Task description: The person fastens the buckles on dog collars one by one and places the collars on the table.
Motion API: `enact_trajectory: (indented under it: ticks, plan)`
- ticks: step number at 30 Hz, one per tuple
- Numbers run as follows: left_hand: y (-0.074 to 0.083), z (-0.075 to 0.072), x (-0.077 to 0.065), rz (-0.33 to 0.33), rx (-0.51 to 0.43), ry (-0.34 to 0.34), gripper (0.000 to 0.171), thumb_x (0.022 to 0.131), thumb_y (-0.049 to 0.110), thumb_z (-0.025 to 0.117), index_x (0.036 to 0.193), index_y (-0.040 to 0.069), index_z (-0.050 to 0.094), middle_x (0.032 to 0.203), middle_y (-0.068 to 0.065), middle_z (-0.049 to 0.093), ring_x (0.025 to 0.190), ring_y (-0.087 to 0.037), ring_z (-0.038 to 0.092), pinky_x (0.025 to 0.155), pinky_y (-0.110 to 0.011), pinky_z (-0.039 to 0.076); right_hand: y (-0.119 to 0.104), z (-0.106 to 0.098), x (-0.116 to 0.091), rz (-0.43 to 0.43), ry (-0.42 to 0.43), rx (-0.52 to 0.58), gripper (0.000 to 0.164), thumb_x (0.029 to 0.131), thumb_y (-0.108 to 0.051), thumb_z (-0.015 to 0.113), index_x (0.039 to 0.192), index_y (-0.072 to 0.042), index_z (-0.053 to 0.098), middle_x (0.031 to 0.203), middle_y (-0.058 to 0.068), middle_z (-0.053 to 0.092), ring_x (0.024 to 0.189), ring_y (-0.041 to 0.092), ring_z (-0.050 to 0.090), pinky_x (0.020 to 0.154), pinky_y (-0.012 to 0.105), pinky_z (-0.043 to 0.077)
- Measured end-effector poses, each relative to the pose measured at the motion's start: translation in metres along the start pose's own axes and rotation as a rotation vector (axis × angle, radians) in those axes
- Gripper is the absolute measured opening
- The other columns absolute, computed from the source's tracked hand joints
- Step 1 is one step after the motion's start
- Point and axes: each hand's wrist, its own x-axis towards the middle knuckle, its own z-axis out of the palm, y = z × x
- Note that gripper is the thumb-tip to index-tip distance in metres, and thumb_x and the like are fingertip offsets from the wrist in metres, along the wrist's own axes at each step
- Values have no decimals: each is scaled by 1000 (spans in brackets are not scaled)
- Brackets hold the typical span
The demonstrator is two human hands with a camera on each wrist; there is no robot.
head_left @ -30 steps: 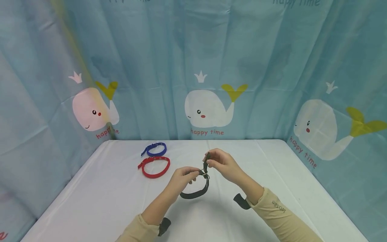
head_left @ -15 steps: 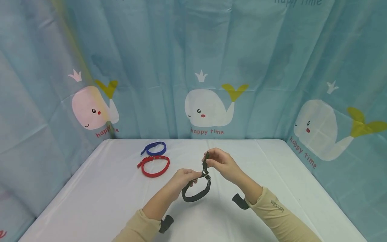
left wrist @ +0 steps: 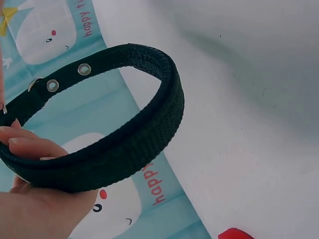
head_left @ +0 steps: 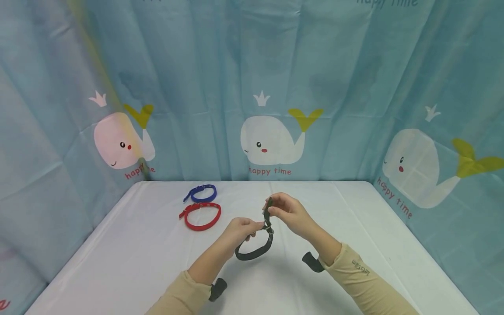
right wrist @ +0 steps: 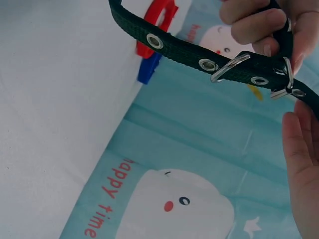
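A dark green-black pet collar [head_left: 253, 255] hangs as a loop above the table, held by both hands. My left hand [head_left: 237, 232] pinches it beside the metal buckle, fingers inside the band in the left wrist view. Up and to the right, my right hand [head_left: 293, 214] pinches the strap's free end, which stands up from the buckle. In the right wrist view, the strap [right wrist: 184, 52] shows several metal eyelets [right wrist: 155, 41] and a D-ring [right wrist: 244, 59]. The strap runs through the buckle there.
A red collar [head_left: 202, 227] and a blue collar [head_left: 212, 197] lie buckled at the back left of the white table [head_left: 118, 245]. A whale-print curtain [head_left: 189, 131] borders the table at the back and sides. A dark wrist-worn piece [head_left: 313, 262] juts from the right cuff.
My left hand has shifted slightly right, closer to the right hand. The collar loop dipped a little, then rose slightly. The right hand has barely moved and keeps its pinch.
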Motion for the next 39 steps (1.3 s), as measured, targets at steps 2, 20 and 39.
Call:
enact_trajectory:
  ticks: [2,20,39]
  plan:
    - [1,0,1,7,9,14,32,90,33,68,75,4,64,70,-3,51,74,-21,47,73,-44,36,0,0,0,3,5,6,20,96,1,55,113,11,53,106,23,61,97,12,63,88,30,51]
    - [8,6,8,22,106,114,27,85,25,71,70,4,65,72,-7,54,78,-22,47,67,-40,37,7,4,2,-3,6,-94,19,95,2,57,111,11,55,104,20,63,97,32,64,85,27,51]
    - [3,-3,0,88,58,31,26,84,17,75,105,3,68,93,-4,66,97,-24,59,86,-55,43,11,8,0,-13,14,-204,23,94,1,59,116,7,58,106,18,67,99,29,63,83,29,50]
